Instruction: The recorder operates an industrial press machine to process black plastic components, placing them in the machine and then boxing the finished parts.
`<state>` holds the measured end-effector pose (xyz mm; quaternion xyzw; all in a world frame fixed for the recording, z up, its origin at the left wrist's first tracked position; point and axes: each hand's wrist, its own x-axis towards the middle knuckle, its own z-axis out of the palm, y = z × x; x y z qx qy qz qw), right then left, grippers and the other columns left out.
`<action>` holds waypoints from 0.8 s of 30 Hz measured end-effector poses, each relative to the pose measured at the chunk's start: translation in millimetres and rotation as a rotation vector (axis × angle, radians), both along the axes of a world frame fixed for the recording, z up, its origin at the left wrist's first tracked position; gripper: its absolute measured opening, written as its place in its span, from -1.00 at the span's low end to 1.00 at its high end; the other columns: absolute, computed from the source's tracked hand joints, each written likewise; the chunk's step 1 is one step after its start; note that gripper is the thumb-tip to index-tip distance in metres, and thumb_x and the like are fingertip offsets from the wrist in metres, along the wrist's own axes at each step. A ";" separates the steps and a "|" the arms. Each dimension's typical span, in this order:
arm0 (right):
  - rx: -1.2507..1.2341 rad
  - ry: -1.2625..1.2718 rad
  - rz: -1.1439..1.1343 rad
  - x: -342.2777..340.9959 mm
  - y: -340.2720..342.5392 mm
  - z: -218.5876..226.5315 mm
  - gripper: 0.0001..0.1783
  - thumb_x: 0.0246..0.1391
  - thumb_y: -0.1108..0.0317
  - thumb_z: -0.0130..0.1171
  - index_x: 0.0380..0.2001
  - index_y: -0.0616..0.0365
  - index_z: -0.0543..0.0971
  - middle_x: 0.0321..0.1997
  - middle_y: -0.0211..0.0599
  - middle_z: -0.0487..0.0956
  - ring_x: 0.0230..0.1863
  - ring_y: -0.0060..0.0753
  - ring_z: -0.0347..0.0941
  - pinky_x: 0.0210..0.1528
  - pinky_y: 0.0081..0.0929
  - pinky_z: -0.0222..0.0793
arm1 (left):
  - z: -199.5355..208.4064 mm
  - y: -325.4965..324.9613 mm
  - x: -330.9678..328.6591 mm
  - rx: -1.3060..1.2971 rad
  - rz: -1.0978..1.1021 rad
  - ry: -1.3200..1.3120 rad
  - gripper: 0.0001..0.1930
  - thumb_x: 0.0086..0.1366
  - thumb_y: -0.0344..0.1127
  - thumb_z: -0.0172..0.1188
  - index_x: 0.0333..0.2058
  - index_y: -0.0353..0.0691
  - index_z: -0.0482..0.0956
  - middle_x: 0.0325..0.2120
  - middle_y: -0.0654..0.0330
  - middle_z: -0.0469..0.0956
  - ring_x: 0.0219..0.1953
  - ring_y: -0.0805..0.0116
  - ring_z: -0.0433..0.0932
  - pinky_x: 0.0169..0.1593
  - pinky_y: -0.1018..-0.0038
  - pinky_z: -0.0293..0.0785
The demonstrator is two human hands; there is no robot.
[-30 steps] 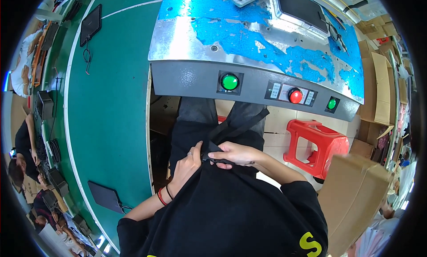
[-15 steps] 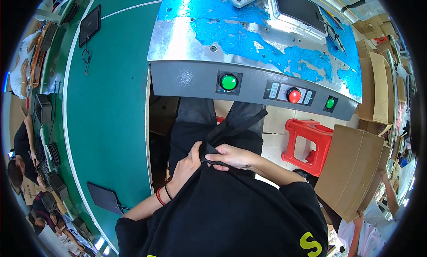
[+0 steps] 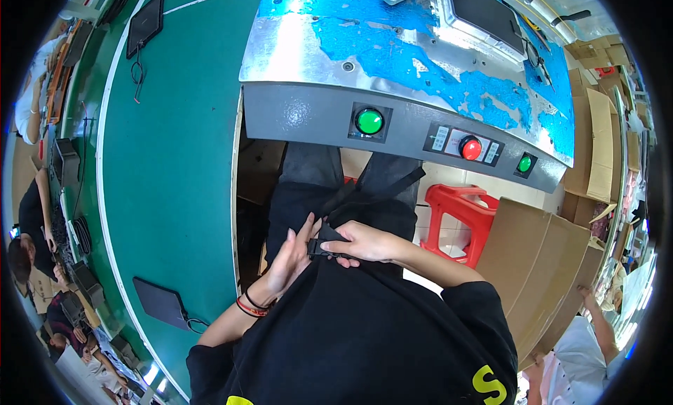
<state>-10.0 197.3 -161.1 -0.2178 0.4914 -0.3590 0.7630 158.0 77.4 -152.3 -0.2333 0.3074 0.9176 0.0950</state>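
At my waist, a black plastic buckle (image 3: 317, 249) on a black strap (image 3: 399, 186) lies against my black shirt (image 3: 371, 321). My right hand (image 3: 364, 242) is closed round the buckle, thumb on top and fingers curled beneath. Just left of it, my left hand (image 3: 286, 259) has its thumb and fingers stretched out and apart, close to the buckle's left end. Some of its fingertips are hidden behind the strap. The strap's loose end runs up to the right across my lap.
Ahead stands a machine (image 3: 301, 114) with green and red buttons and a blue-and-metal top. A green table (image 3: 168, 181) on the left holds dark tablet-like devices (image 3: 160, 303). To the right are a red stool (image 3: 459, 219) and a cardboard box (image 3: 536, 265), held by another person.
My left hand has loosened from the strap and spread its fingers, uncovering the buckle. My right hand keeps its grip. The cardboard box at right has moved left, overlapping the stool more.
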 end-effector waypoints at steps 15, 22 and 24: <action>-0.005 0.302 -0.521 -35.3 48.3 -28.0 -0.63 0.29 0.21 -0.05 -0.32 0.40 0.50 -0.55 -0.15 0.58 -0.56 -0.40 0.58 -0.54 -0.57 0.48 | -8.5 -22.5 -36.1 -0.584 -0.423 -0.071 -0.43 0.26 -0.38 0.19 0.20 -0.17 0.17 -0.15 0.18 0.40 -0.23 0.57 0.40 -0.13 0.60 0.38; 0.273 1.295 -0.454 -50.0 88.7 -8.5 -0.57 0.16 0.12 0.10 -0.48 0.36 0.39 -0.58 0.08 0.55 -0.46 -0.02 0.57 -0.39 -0.21 0.46 | -11.7 -39.8 -70.9 -0.710 -0.342 -0.014 -0.61 0.24 -0.58 0.10 0.05 -0.22 0.40 -0.42 0.42 0.27 -0.39 0.68 0.30 -0.29 0.72 0.27; 0.216 1.253 -0.589 -53.3 96.1 4.9 -0.67 0.14 0.22 0.17 -0.42 0.31 0.38 -0.64 -0.15 0.53 -0.57 -0.23 0.56 -0.49 -0.41 0.40 | -7.0 -55.6 -84.6 -0.764 -0.342 -0.048 -0.66 0.23 -0.59 0.10 0.00 -0.22 0.47 -0.50 0.46 0.21 -0.44 0.73 0.27 -0.35 0.73 0.22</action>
